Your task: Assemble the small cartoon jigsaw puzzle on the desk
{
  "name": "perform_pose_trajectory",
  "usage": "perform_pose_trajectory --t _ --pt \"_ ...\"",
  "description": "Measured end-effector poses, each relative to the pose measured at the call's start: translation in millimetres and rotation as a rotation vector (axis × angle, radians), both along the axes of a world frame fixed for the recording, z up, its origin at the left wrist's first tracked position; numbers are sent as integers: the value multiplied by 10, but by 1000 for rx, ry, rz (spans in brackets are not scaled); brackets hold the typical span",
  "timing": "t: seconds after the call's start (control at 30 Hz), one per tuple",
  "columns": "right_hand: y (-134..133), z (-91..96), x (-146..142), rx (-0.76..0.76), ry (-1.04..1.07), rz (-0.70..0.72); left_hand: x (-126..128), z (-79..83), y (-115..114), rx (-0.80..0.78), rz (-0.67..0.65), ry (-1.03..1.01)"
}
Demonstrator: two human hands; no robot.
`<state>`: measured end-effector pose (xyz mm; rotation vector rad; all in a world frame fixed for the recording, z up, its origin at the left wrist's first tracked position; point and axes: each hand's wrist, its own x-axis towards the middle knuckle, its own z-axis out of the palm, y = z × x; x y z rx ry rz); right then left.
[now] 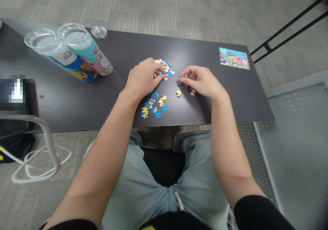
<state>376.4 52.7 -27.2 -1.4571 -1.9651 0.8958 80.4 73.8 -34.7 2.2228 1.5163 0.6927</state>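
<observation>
My left hand (144,75) rests at a heap of small jigsaw puzzle pieces (167,66). Its thumb and fingers are a little apart over the heap, and pieces show between them. To the right, my right hand (201,79) hovers with bent fingers, thumb and forefinger tips slightly apart; no piece is visible between them. Beneath that hand lie a few pieces (193,92), partly hidden. A single yellow piece (178,93) sits between the two hands. Closer to me is a loose group of blue and yellow pieces (158,114).
Two clear-topped cartoon canisters (74,64) (98,61) stand at the left of the dark table (112,110), with a round clear lid (99,32) behind. A cartoon picture card (234,58) lies at the far right. A white cable (48,144) hangs at the left edge.
</observation>
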Motion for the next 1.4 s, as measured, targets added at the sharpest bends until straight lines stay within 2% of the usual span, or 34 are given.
perform_pose_trajectory --t 0.07,0.23,0.37,0.47,0.7,0.83,1.07,1.2,1.3,1.4 --pt "6 -15 12 25 -6 -1 3 6 0 -5 5 -3" --pt "5 38 85 -176 76 159 -25 -14 34 26 8 -74" --pt "35 86 130 -61 -18 273 -43 43 29 -13 -7 -182" --pt "32 102 79 -14 -31 304 -50 100 4 -62 -22 -232" --pt "-36 62 -218 10 160 118 -61 72 -7 -128 -179 -314" --pt "-26 32 -290 49 179 107 -56 70 -13 -148 -245 -318" --pt "9 71 -105 166 5 -3 -71 5 -13 -36 -146 -202" --pt "37 42 42 163 -65 103 -63 -34 -18 19 -117 -52" --pt "19 32 24 110 -96 109 -32 -22 -45 29 -114 -5" --pt "0 15 -98 158 -151 34 21 3 -73 38 -57 25"
